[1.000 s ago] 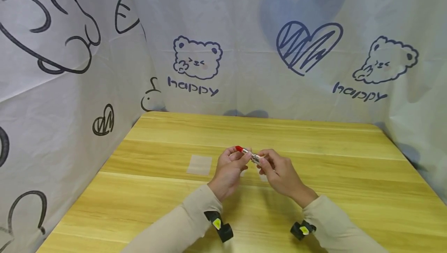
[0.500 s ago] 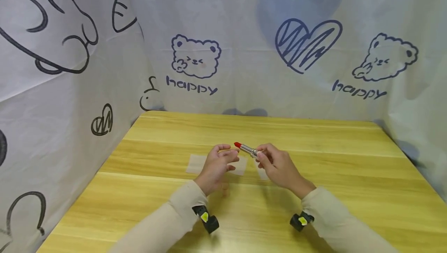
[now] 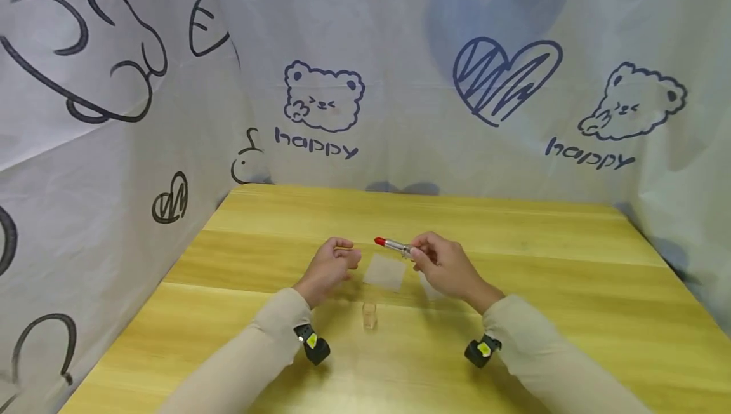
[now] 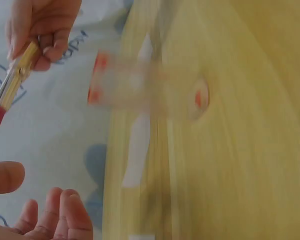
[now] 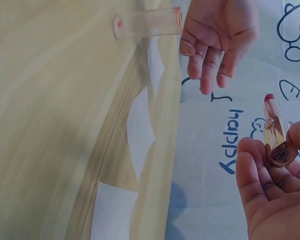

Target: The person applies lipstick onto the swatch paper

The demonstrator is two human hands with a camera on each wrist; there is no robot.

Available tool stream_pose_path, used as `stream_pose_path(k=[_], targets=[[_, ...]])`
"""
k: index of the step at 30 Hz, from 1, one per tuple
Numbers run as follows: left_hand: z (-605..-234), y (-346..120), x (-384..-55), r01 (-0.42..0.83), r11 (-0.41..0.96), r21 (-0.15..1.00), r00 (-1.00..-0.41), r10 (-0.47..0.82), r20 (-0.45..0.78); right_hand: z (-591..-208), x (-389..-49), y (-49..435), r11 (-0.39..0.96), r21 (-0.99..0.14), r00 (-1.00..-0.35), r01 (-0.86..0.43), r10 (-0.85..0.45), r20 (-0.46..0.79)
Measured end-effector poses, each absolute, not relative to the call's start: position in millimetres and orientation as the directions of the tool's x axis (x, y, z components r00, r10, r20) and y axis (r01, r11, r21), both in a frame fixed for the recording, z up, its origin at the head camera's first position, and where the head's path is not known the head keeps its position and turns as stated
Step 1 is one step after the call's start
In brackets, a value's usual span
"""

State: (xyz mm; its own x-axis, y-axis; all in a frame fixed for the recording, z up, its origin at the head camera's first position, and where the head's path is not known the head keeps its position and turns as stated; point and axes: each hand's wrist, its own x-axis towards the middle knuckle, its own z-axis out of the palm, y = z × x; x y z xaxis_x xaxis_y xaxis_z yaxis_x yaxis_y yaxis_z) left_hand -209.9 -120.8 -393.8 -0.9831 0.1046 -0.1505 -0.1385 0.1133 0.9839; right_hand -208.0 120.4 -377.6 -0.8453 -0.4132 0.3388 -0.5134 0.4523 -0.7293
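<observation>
My right hand point(image 3: 451, 268) pinches an uncapped lipstick point(image 3: 394, 246) by its base. The red tip points left, the metallic tube slants slightly up, and in the right wrist view the dark bottom of the base point(image 5: 283, 154) faces the camera. To the left, my left hand point(image 3: 331, 268) holds nothing, its fingers loosely bent and apart from the lipstick. Between my forearms a clear lipstick cap point(image 3: 369, 316) stands upright on the table, with reddish smears at its top rim and bottom in the left wrist view, where it looks blurred.
The wooden table point(image 3: 542, 338) carries white paper squares: one in the middle point(image 3: 385, 272), another partly behind my right hand. A third white square point(image 5: 156, 65) shows near the cap in the right wrist view. Printed white curtains point(image 3: 400, 160) close off the back and sides.
My left hand has let go of the lipstick and moved left and back from it, uncovering the middle square and the cap. The lipstick, in my right hand, has shifted slightly left and levelled.
</observation>
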Motion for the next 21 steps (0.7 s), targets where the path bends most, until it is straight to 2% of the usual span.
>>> stream_pose_path(k=[6,10,16,21], targets=[[-397.7,-138.7,-216.7,-0.151,0.219,0.964,-0.979,0.102,-0.177,-380.6,-214.6,114.0,0.463,-0.777,-0.883,-0.426,-0.399,0.247],[-398.6,-148.4,-221.0,-0.120,0.412,0.903,-0.981,0.093,-0.173,-381.2,-217.7,110.4,0.428,-0.814,-0.889,-0.393,-0.404,0.217],[-397.2,-162.1,-226.1,0.048,0.741,0.669,-0.974,0.183,-0.133,-383.9,-222.9,103.9,0.425,-0.815,-0.885,-0.394,-0.414,0.213],[-396.1,-175.7,-230.8,0.177,0.880,0.440,-0.949,0.271,-0.162,-386.4,-227.8,97.8,0.454,-0.801,-0.890,-0.391,-0.408,0.203]])
